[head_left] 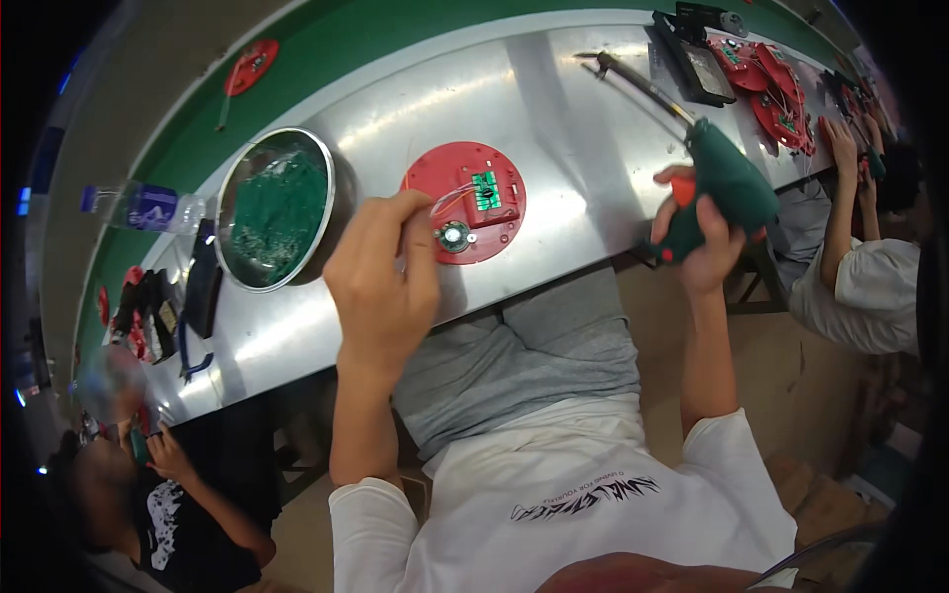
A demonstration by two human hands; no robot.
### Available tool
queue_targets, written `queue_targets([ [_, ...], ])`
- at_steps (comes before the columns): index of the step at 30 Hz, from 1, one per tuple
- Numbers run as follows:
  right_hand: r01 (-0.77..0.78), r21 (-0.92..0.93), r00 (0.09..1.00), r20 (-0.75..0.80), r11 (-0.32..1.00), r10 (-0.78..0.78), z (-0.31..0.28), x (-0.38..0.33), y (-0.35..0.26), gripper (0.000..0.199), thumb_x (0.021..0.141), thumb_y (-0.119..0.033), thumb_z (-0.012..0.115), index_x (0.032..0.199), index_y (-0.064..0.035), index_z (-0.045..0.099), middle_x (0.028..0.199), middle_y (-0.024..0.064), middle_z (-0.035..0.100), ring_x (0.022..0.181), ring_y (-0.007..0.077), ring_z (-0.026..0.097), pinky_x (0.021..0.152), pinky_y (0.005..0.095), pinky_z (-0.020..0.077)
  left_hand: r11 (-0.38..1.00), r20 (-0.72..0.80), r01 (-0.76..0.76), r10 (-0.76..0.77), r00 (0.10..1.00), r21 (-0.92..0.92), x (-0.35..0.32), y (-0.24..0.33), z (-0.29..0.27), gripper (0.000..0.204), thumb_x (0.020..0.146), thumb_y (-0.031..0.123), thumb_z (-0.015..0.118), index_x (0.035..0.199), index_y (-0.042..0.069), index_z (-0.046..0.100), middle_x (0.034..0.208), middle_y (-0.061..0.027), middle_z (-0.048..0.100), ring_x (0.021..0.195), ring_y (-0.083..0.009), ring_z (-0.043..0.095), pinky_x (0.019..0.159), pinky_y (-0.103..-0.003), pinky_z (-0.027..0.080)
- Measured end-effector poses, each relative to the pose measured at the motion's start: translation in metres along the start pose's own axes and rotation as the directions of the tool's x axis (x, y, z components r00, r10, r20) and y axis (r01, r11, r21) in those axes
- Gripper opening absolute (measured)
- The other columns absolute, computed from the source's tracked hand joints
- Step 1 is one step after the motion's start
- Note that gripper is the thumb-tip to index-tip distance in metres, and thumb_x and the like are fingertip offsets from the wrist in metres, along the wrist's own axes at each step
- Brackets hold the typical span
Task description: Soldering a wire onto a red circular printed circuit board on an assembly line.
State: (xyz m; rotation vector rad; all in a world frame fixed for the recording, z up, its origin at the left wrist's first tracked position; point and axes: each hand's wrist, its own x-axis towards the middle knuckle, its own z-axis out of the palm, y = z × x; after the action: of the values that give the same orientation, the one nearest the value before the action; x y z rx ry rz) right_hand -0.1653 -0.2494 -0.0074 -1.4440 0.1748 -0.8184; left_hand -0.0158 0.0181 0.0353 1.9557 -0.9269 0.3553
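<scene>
A round red plastic disc (499, 240) lies on the metal table in front of me. It carries a small green circuit board (484, 191) and a round silver-and-white part (454, 236) near its lower edge. Thin white and orange wires (453, 201) run from the board to the fingertips of my left hand (384, 277), which is closed in a pinch over the disc's left edge. My right hand (710, 242) grips a green pistol-shaped soldering gun (730, 170) by its handle. Its long metal tip points up and left, raised away from the disc.
Left of the disc stands a steel bowl (327, 163) with green material inside. A plastic bottle (148, 207) lies beyond it, near a black case (204, 282). Several wired red discs (776, 94) are piled at the far right by a black tray (695, 64). Co-workers sit on both sides.
</scene>
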Motion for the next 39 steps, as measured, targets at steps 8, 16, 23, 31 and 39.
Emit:
queue_targets([
  [8,0.016,-0.407,0.924,0.354,0.913,0.141,-0.001,-0.043,-0.024,0.032,0.074,-0.008,0.071,0.104,0.0023,0.066,0.089,0.0123,0.065,0.068,0.0226,0.061,0.064,0.0288,0.0493,0.995,-0.034,0.070,-0.067,0.997,0.066,-0.018,-0.017,0.039,0.008,0.081,-0.003,0.067,0.089,-0.001,0.065,0.074,-0.0111,0.062,0.059,-0.0241,0.062,0.053,-0.034,0.048],
  [16,-0.055,-0.428,0.931,0.305,0.902,0.202,0.016,-0.041,-0.030,0.025,0.072,-0.010,0.074,0.093,0.0018,0.067,0.084,0.0123,0.064,0.069,0.0239,0.062,0.064,0.0294,0.0503,0.996,-0.048,0.033,-0.029,0.998,0.083,-0.020,-0.022,0.044,0.012,0.079,-0.003,0.070,0.090,0.000,0.066,0.073,-0.0097,0.062,0.058,-0.0220,0.063,0.050,-0.032,0.047],
  [23,-0.061,-0.496,0.914,0.320,0.866,0.248,0.003,-0.053,-0.028,0.058,0.088,-0.044,0.069,0.120,0.0043,0.061,0.095,0.0105,0.066,0.058,0.0122,0.055,0.057,0.0282,0.0401,0.997,-0.061,0.030,-0.025,0.998,0.074,-0.023,-0.025,0.042,0.013,0.078,-0.004,0.070,0.089,0.000,0.065,0.072,-0.0096,0.060,0.057,-0.0222,0.060,0.050,-0.033,0.046],
  [31,-0.060,-0.522,0.911,0.319,0.851,0.260,0.013,-0.051,-0.030,0.056,0.087,-0.038,0.070,0.121,0.0046,0.059,0.091,0.0102,0.064,0.057,0.0129,0.055,0.054,0.0279,0.0392,0.999,-0.088,0.023,-0.020,0.996,0.040,-0.024,-0.026,0.044,0.012,0.078,-0.004,0.070,0.088,0.000,0.065,0.071,-0.0095,0.059,0.057,-0.0233,0.059,0.050,-0.034,0.045],
  [39,-0.276,-0.385,0.906,0.203,0.881,0.372,0.026,-0.047,-0.042,0.054,0.086,-0.035,0.071,0.118,0.0067,0.059,0.088,0.0163,0.062,0.053,0.0182,0.056,0.048,0.0277,0.0397,0.998,-0.095,0.009,-0.003,0.996,0.061,-0.023,-0.028,0.046,0.011,0.078,-0.003,0.069,0.088,0.001,0.065,0.071,-0.0103,0.058,0.057,-0.0259,0.058,0.051,-0.036,0.045],
])
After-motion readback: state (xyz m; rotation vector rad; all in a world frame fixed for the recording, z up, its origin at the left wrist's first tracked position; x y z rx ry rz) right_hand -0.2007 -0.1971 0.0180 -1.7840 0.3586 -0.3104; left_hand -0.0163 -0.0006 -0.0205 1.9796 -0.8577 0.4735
